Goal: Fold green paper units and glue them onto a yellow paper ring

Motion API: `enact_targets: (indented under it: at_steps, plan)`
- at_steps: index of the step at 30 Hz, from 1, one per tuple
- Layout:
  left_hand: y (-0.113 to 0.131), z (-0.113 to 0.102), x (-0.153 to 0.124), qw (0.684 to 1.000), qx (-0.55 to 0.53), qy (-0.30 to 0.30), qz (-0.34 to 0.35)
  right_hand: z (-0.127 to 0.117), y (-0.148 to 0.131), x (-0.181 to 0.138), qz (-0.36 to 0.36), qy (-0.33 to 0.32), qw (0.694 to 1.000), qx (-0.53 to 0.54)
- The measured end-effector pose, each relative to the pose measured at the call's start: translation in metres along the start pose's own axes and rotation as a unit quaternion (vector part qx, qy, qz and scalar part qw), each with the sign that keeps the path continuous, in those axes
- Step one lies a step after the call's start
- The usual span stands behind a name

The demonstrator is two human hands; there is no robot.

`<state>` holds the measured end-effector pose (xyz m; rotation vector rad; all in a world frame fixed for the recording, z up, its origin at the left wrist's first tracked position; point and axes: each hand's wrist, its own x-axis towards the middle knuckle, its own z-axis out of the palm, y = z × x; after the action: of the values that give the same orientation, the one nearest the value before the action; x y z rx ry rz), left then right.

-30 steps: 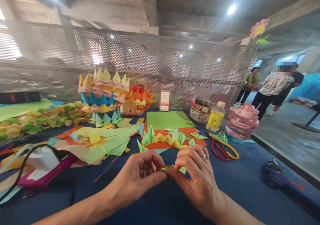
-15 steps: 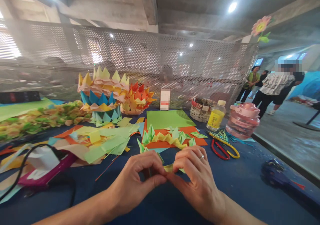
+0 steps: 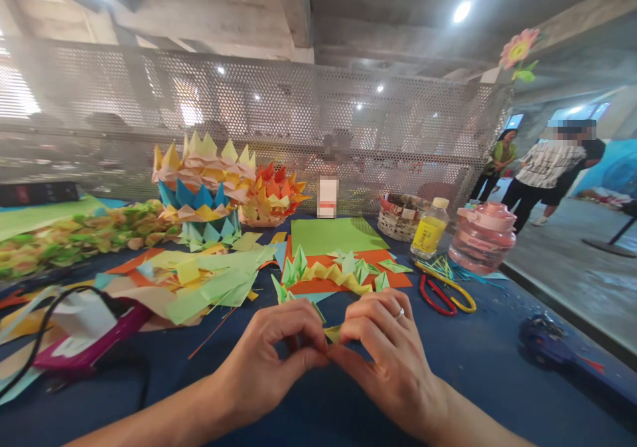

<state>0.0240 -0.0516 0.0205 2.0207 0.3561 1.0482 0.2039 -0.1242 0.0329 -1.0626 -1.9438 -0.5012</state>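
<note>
Slanting up from the near left, my left forearm ends in a bent wrist, and my left hand (image 3: 286, 347) curls with thumb and index tip pinched together on a small piece of yellow paper (image 3: 332, 333). This paper sits between my two hands, near the middle of the blue table (image 3: 308, 414), largely hidden by my fingers. My right forearm comes in from the near right; my right hand (image 3: 391, 354) arches over, its thumb and fingertips gripping the paper's right side, the thumbs almost meeting. A ring (image 3: 399, 313) shows on one finger.

As for markings, a black box (image 3: 40, 193) at the far left has a red mark too blurred to read. Far centre, a pale upright object (image 3: 327, 198) carries a red band. Right of it, a bottle (image 3: 429, 231) wears a yellow label with small dark characters I cannot make out. Farther right, a pink jug (image 3: 482, 238) bears a paler, illegible band.
</note>
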Motion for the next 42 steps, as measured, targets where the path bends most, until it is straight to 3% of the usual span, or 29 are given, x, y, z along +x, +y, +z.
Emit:
enact_targets:
  at_steps: [18,31,42]
  plan:
    - [0.0008,0.0006,-0.0029,0.997,0.044,0.018,0.058,-0.0011,0.0007,-0.0006,-0.010,0.000,1.000,-0.007]
    - [0.0033,0.0006,-0.0053,0.997,0.053,0.005,0.049,0.0008,0.0030,0.0030,0.014,0.000,0.999,-0.035]
    - [-0.0016,-0.0006,-0.0048,0.995,0.072,0.045,0.060,0.0018,0.0045,0.0012,0.030,-0.005,0.999,-0.023]
